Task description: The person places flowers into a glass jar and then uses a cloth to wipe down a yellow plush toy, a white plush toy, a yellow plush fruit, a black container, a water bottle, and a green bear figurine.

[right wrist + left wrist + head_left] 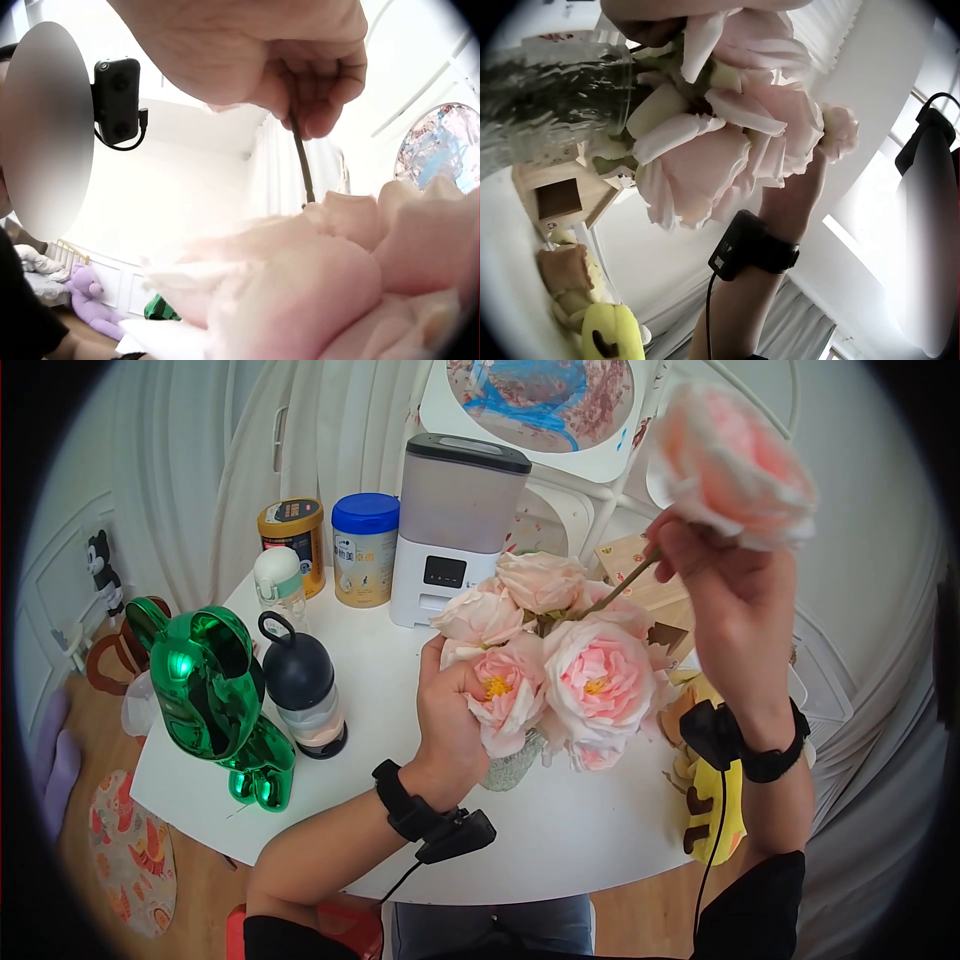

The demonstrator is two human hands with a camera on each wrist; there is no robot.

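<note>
A bunch of pale pink flowers (600,685) stands in a textured glass vase (555,97) on the white table. The right hand (725,575) pinches the stem (301,161) of a single pink rose (735,465), raised above the bunch at the upper right. That stem slants down to the other blooms; its lower end is hidden among them. At the left side of the bunch, the left hand (455,715) holds a flower with a yellow centre, its thumb on the petals and its other fingers mostly hidden behind.
A green shiny bear figure (205,685), a dark-lidded bottle (300,680), a small cup (280,585) and two tins stand left. Behind the flowers is a white dispenser (455,510). A yellow toy (730,815) lies at the right edge, near a wooden house-shaped box (562,187).
</note>
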